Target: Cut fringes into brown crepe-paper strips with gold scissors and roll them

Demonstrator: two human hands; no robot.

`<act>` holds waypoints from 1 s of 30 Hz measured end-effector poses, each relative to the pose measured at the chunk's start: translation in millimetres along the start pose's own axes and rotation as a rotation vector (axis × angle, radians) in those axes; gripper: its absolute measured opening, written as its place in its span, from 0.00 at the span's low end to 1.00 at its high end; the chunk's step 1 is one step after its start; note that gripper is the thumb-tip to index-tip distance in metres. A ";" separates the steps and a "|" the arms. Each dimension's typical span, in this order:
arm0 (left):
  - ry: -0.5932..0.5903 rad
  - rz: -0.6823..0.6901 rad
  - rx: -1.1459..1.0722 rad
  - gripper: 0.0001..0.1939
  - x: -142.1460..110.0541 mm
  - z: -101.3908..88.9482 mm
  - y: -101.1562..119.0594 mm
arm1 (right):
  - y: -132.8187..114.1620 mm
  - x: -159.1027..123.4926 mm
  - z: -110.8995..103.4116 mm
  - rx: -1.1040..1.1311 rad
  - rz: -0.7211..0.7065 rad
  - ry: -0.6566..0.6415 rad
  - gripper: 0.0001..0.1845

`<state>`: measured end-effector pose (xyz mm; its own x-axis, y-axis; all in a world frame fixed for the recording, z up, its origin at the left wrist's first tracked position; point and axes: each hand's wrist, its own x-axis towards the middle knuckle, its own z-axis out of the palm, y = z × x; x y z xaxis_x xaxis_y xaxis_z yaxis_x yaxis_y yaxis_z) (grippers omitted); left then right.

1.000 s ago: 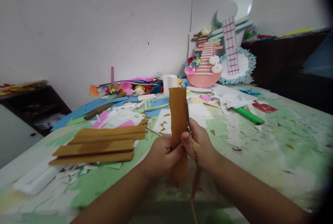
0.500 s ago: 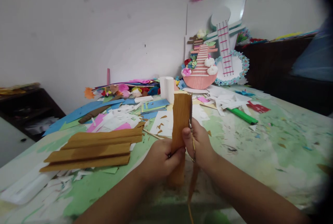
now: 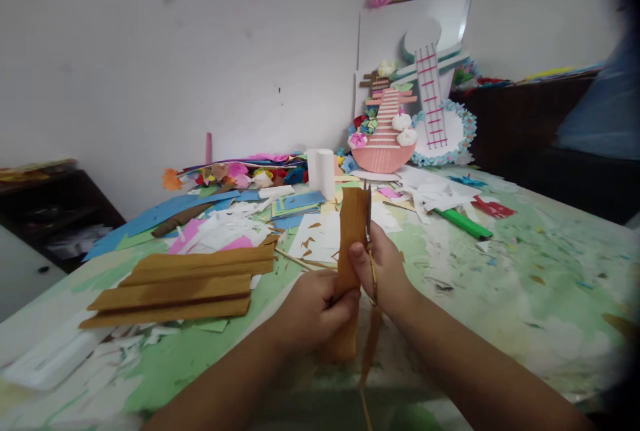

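My left hand [image 3: 313,309] is closed around a folded brown crepe paper piece [image 3: 351,231], held upright over the table. My right hand [image 3: 385,271] grips small scissors [image 3: 369,244] whose blades run up the paper's right edge. A narrow cut brown strip [image 3: 369,357] hangs down below my right hand. A stack of folded brown paper strips [image 3: 190,281] lies on the table to the left of my hands.
The green-stained table [image 3: 525,284] is strewn with paper scraps. A green marker [image 3: 463,223], a white roll [image 3: 321,171], blue sheets [image 3: 150,214] and paper flowers [image 3: 240,174] lie farther back. Paper guitar crafts [image 3: 395,131] lean on the wall.
The scissors have advanced up the right edge of the brown paper, and less of the piece stands above my hands. The hanging strip looks longer. The view shifted slightly.
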<state>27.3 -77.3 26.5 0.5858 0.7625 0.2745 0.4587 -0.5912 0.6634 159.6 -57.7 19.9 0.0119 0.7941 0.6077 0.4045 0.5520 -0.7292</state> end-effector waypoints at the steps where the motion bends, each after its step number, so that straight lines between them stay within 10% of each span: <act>1: -0.005 -0.002 0.004 0.11 0.0 0.2 -0.1 | 0.3 -0.1 0.0 0.005 0.007 -0.001 0.23; 18: 0.028 -0.071 -0.068 0.12 -0.2 1.4 -4.0 | -0.1 5.1 -5.2 -0.117 0.105 0.060 0.16; 30: 0.278 -0.485 -0.821 0.16 14.5 -0.5 -16.2 | 13.7 20.1 -4.7 0.242 0.325 0.028 0.19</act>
<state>28.0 -56.5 20.1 0.2319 0.9702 -0.0701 -0.0590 0.0860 0.9945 169.8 -35.3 23.7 0.1304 0.9316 0.3394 0.1489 0.3200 -0.9356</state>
